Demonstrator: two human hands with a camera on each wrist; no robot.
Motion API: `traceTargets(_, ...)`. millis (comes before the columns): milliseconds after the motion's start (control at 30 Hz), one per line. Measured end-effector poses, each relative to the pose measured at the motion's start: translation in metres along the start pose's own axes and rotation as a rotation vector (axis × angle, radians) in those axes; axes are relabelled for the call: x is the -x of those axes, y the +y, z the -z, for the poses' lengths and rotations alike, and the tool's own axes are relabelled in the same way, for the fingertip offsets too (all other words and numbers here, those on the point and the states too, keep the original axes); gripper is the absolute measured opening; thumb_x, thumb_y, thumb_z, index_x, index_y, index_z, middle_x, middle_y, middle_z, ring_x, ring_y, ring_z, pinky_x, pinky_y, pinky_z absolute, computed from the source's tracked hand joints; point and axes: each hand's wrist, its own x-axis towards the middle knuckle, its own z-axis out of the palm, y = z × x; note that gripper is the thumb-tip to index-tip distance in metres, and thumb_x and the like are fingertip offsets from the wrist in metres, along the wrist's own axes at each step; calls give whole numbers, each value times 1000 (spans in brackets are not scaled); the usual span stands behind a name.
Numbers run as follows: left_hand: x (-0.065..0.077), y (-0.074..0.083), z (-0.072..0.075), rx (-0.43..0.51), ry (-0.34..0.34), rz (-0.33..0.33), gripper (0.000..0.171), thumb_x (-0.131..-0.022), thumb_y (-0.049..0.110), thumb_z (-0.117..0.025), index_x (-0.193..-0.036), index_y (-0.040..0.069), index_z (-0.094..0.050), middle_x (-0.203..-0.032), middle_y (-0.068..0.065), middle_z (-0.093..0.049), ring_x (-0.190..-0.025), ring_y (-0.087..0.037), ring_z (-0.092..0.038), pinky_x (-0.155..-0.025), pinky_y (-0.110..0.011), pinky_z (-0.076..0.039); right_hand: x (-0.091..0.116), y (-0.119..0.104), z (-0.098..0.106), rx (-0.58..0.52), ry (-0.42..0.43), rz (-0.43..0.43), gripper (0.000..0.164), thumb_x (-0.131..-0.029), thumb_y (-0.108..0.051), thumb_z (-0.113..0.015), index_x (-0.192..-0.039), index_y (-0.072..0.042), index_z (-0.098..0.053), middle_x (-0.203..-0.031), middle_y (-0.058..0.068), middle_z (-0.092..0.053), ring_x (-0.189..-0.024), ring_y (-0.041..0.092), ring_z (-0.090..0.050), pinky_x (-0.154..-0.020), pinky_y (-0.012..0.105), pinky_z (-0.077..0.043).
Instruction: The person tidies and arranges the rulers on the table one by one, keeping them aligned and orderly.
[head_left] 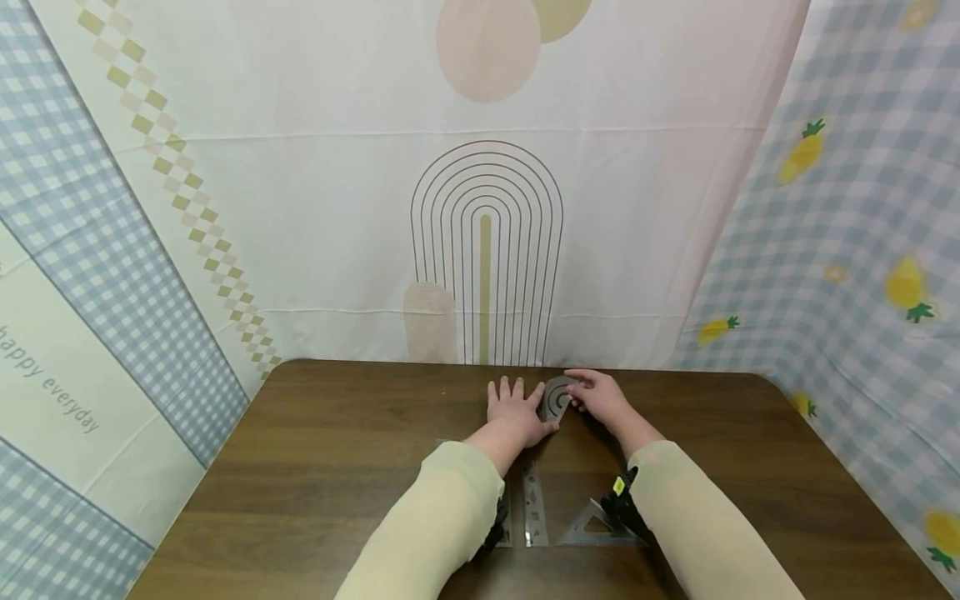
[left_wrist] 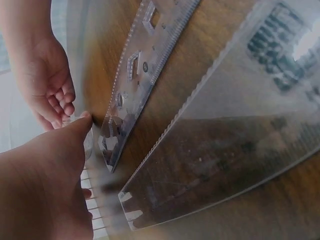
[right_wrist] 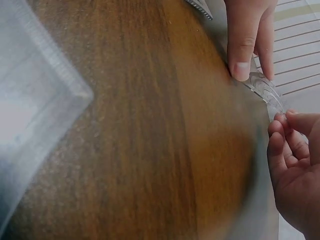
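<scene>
A clear protractor (head_left: pixel 556 399) with curved slots is at the far side of the wooden table, between the two hands. My right hand (head_left: pixel 600 397) pinches its right edge between thumb and fingers, seen also in the right wrist view, where the protractor (right_wrist: pixel 265 92) is tilted. Spread out on the table, my left hand (head_left: pixel 516 415) has straight fingers; its thumb and index finger reach the protractor's left side. In the left wrist view, the left hand (left_wrist: pixel 47 172) partly hides the protractor.
Nearer me lie a clear straight ruler (head_left: pixel 534 510) with cut-out shapes and a clear set square (head_left: pixel 581 531) beside the right wrist. Another clear piece (left_wrist: pixel 215 150) with a toothed edge is mostly hidden under the left forearm. A fabric-covered wall (head_left: pixel 360 250) stands behind the table (head_left: pixel 315 467).
</scene>
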Motion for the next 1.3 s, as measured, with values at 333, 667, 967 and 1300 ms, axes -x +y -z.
traceTargets(333,4,-3,1,-18,45,-47,78,-92,74,-40,-159,40,-17,-165,-3,-19,-151,-33,-10,-119,-54,-6,6,2,3,-118,30,1,38,-102,-4,-54,-138,4,-54,-96,13,-68,-74,13,-61,-68,28,-54)
traceTargets(667,8,0,-5,-16,65,-72,79,-91,77,-38,-158,42,-16,-165,-2,-18,-151,-33,-10,-119,-54,-6,16,6,7,-177,32,-1,39,-101,-3,-55,-138,5,-53,-91,9,-67,-73,14,-61,-68,28,-55)
traceTargets(967,13,4,-8,-27,74,-112,80,-90,78,-38,-158,43,-15,-165,0,-16,-151,-32,-9,-119,-53,-5,31,11,13,-208,29,11,40,-100,-3,-56,-138,8,-51,-89,9,-67,-71,11,-61,-66,24,-54)
traceTargets(1300,15,9,-18,-54,81,-161,82,-87,83,-32,-156,46,-9,-166,2,-11,-152,-31,-6,-120,-53,-3,51,16,20,-237,16,12,43,-100,-4,-57,-139,9,-47,-88,9,-67,-73,12,-62,-67,25,-55)
